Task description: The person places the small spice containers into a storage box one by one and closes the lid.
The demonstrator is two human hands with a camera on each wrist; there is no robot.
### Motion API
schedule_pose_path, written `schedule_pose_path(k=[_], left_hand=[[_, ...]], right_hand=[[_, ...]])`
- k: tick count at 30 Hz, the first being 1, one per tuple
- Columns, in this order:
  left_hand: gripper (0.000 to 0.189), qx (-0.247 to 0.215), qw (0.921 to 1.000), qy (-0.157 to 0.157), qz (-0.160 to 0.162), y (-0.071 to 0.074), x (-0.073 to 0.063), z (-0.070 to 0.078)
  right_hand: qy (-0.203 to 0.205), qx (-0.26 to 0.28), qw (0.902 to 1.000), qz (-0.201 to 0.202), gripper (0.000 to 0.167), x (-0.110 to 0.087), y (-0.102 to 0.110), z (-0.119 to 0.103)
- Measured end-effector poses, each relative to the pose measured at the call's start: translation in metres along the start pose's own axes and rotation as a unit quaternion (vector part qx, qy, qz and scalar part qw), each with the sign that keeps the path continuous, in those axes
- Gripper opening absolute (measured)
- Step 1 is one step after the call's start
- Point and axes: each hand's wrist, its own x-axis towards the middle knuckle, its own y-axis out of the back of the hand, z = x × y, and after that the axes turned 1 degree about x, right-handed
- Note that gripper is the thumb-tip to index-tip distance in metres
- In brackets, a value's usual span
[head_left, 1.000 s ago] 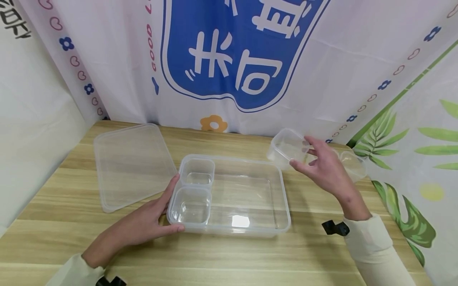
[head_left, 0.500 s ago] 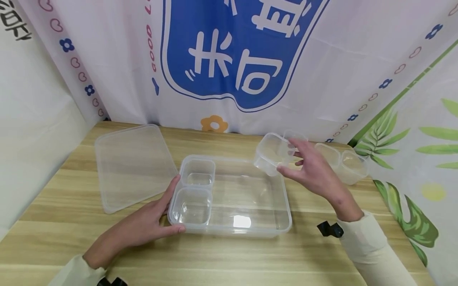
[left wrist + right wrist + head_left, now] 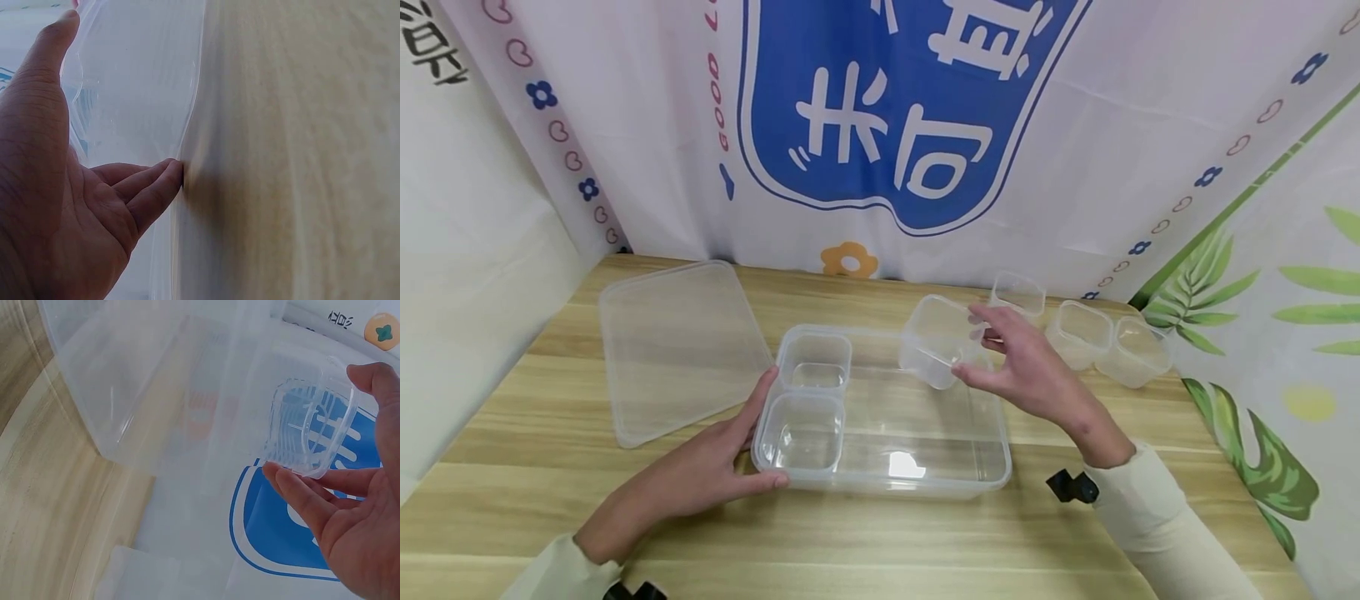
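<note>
A large clear plastic food box (image 3: 917, 479) stands mid-table, with two small clear containers inside along its left side, one at the back (image 3: 815, 350) and one at the front (image 3: 803, 425). My left hand (image 3: 711, 467) rests around the box's front left corner, thumb along the front rim; in the left wrist view its nearly straight fingers (image 3: 150, 190) touch the box wall. My right hand (image 3: 1030, 367) holds a small clear container (image 3: 936, 342) between thumb and fingers, tilted over the box's back right part. That container (image 3: 312, 425) shows in the right wrist view too.
A flat clear lid (image 3: 681, 350) lies left of the box. At the back right stand more small containers: one near the curtain (image 3: 1018, 292), two side by side (image 3: 1078, 333) farther right. A printed curtain (image 3: 662, 167) borders the table's back edge.
My right hand has carried the small container leftward and slightly nearer, from beyond the box's back right corner to above the box. The left hand and box have stayed in place.
</note>
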Motion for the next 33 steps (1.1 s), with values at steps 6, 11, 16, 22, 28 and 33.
schedule_pose_path(k=[6,11,16,22,28,33], left_hand=[[0.122,0.001,1.0,0.002,-0.001,0.0,-0.001,0.0],[0.121,-0.001,1.0,0.004,-0.003,-0.001,0.0,-0.001],[0.121,0.003,1.0,0.003,0.0,-0.001,-0.001,-0.002],[0.121,0.008,1.0,0.002,0.0,0.0,0.0,-0.001],[0.121,0.007,1.0,0.002,-0.001,0.0,0.001,-0.001],[0.121,0.0,1.0,0.002,-0.001,0.0,0.001,-0.001]], right_hand=[[0.037,0.019,0.9991,-0.006,0.076,0.001,-0.005,-0.004],[0.045,0.026,0.9984,-0.021,0.074,0.002,-0.009,-0.005],[0.035,0.058,0.9961,-0.056,0.077,0.003,-0.013,-0.004],[0.019,0.073,0.9925,-0.095,0.08,0.007,-0.017,-0.002],[0.018,0.081,0.989,-0.123,0.081,0.012,-0.025,0.002],[0.021,0.076,0.9877,-0.135,0.084,0.014,-0.031,0.002]])
